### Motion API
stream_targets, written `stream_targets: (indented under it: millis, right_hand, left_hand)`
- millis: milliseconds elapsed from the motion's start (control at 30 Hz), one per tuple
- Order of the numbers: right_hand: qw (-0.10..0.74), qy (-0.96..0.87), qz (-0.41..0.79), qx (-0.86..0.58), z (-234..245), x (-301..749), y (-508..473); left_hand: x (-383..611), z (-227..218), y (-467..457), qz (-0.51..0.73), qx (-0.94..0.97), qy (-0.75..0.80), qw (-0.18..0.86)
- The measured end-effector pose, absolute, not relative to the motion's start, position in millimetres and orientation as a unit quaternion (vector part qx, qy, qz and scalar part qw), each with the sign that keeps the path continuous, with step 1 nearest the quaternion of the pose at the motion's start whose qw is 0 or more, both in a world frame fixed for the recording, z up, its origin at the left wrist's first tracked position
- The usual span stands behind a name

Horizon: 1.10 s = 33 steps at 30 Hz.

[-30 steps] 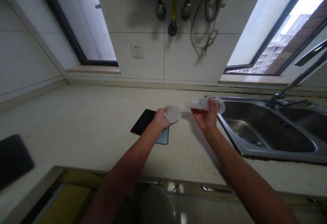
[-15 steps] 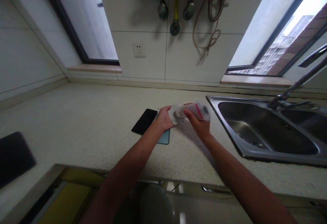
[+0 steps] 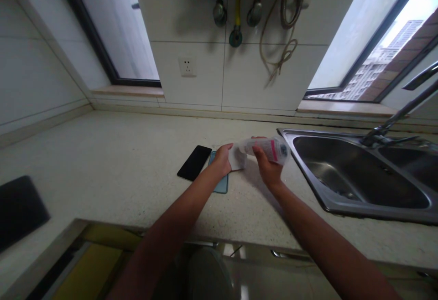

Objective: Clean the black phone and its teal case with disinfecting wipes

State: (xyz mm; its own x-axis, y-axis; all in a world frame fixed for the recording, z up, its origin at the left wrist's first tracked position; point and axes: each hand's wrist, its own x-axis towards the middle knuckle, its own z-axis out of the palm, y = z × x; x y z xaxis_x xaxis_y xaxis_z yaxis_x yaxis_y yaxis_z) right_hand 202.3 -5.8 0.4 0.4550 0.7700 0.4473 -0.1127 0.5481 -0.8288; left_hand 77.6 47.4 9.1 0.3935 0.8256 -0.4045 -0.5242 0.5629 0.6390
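Note:
In my right hand (image 3: pixel 268 167) is a clear plastic bottle (image 3: pixel 281 150) with a pink stripe, my fingers closed around it. The bottle lies nearly sideways, its narrow end pointing left. That end is right at a thin white square piece (image 3: pixel 237 158), perhaps cloth or tissue, which my left hand (image 3: pixel 223 160) grips by its left edge. Whether the two touch is hard to tell. Below my left hand, a light blue phone case (image 3: pixel 221 186) rests on the counter, partly covered by my hand and forearm. Beside it to the left lies a black phone (image 3: pixel 194 163).
A steel double sink (image 3: pixel 359 172) with a faucet (image 3: pixel 379 133) is set into the right of the pale counter (image 3: pixel 119 163). A dark flat object (image 3: pixel 22 211) lies at the left edge. An open yellow drawer (image 3: pixel 89 270) is below the counter at left.
The bottle and my right hand have shifted slightly right. The white piece now shows more fully beside my left hand, which has moved slightly right.

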Motion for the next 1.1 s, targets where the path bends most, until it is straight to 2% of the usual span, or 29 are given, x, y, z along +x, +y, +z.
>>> stream_targets:
  millis: [167, 433, 767, 933, 1100]
  right_hand:
    - [0.751, -0.392, 0.342, -0.407, -9, 205, 9]
    - [0.811, -0.263, 0.389, -0.349, -5, 218, 25]
    - [0.737, -0.068, 0.574, -0.351, -14, 238, 34]
    - [0.738, -0.066, 0.585, -0.330, -9, 231, 30]
    - [0.765, -0.149, 0.527, -0.337, -2, 225, 27]
  left_hand:
    - [80, 5, 49, 0.434, 0.221, 0.382, 0.785]
    - [74, 2, 59, 0.479, 0.211, 0.399, 0.753]
    - [68, 4, 59, 0.466, 0.297, 0.458, 0.696]
    - [70, 12, 45, 0.422, 0.390, 0.452, 0.683]
    - [71, 12, 40, 0.346, 0.433, 0.448, 0.701]
